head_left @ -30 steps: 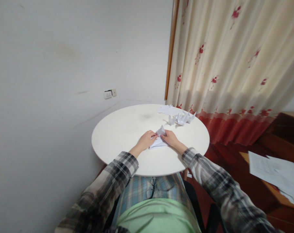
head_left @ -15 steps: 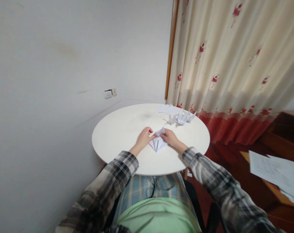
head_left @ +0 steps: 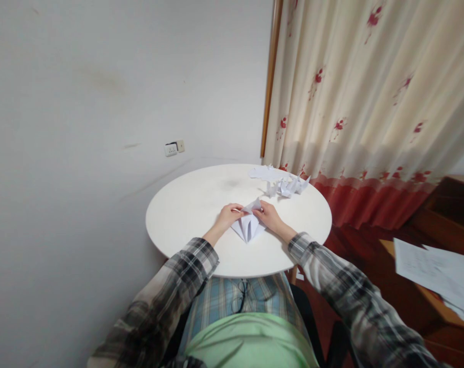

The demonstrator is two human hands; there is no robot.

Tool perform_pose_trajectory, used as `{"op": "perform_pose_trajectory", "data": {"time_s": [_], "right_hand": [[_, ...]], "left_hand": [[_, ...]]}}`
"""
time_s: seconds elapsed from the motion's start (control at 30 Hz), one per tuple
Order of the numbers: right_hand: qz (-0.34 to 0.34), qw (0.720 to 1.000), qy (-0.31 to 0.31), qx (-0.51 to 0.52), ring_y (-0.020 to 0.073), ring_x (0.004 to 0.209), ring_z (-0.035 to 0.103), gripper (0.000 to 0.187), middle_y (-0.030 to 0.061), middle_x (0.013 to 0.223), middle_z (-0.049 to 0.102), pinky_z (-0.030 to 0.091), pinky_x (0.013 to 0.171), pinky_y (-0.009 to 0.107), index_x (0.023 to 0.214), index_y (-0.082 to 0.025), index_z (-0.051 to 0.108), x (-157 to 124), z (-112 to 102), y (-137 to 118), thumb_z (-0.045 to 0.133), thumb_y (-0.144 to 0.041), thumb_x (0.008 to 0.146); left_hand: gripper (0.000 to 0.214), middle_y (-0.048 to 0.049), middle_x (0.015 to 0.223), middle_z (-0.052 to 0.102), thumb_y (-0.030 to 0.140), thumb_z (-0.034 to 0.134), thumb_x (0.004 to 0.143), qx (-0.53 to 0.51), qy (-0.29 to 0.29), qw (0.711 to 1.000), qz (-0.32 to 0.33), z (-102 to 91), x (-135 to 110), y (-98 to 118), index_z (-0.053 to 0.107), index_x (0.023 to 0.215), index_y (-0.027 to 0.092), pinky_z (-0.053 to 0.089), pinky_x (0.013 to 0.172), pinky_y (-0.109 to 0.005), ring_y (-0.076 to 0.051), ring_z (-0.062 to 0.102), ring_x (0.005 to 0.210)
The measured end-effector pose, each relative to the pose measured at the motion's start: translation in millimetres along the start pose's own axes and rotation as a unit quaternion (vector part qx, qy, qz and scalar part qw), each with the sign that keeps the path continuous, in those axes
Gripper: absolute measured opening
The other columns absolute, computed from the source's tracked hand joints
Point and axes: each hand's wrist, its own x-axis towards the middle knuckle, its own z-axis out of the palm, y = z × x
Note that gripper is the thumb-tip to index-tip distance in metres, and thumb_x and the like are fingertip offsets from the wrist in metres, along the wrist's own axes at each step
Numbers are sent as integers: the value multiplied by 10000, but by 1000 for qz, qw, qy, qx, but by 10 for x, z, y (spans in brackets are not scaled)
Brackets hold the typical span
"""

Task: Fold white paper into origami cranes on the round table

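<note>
A partly folded sheet of white paper (head_left: 248,228) lies on the round white table (head_left: 185,204), its point facing me and its far flap lifted. My left hand (head_left: 229,213) pinches the left side of that flap between thumb and fingers. On the other side, my right hand (head_left: 267,213) grips the flap's right edge, with the thumb pressing inside the fold. Parts of the fingertips are hidden behind the paper.
Several folded white paper figures (head_left: 287,187) stand at the table's back right, in front of flat white paper (head_left: 259,173). Printed sheets (head_left: 435,271) rest on wooden furniture to the right. A flowered curtain (head_left: 347,102) hangs behind.
My left fingers have closed onto the flap, where they were more raised before. The front folds of the paper now spread wider and stand up more. My right hand stays nearly in place.
</note>
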Motion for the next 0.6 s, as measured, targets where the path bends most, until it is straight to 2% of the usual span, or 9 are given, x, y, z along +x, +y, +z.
{"op": "perform_pose_trajectory", "data": {"time_s": [0.07, 0.23, 0.4, 0.6], "right_hand": [[-2, 1000, 0, -4, 131, 672, 451, 98, 15, 709, 515, 350, 638, 231, 730, -149, 538, -1, -8, -8, 502, -223, 783], [-3, 1000, 14, -20, 132, 656, 436, 134, 10, 693, 498, 339, 629, 232, 708, -159, 515, 6, -3, 12, 507, -262, 794], [-2, 1000, 26, -12, 133, 663, 440, 111, 12, 698, 500, 340, 630, 233, 712, -161, 521, 7, 5, 24, 513, -244, 786], [-20, 999, 24, 7, 125, 632, 431, 58, 0, 666, 493, 334, 602, 230, 694, -157, 524, 8, 13, 28, 523, -178, 749]], "left_hand": [[205, -46, 772, 660, 251, 661, 622, -22, -24, 999, -7, -2, -1, -15, 653, 787, 129, 472, 621, -249, -136, 585, 663], [222, -59, 782, 679, 260, 641, 634, -41, -30, 999, -8, -15, -16, -4, 669, 804, 119, 469, 635, -254, -146, 593, 670], [206, -49, 803, 688, 230, 633, 627, -71, -65, 995, 5, -11, -34, 36, 678, 799, 125, 459, 655, -247, -146, 593, 697], [166, -30, 695, 675, 222, 647, 596, -59, -46, 997, -5, -15, -49, 77, 680, 725, 123, 421, 580, -222, -121, 557, 604]]}}
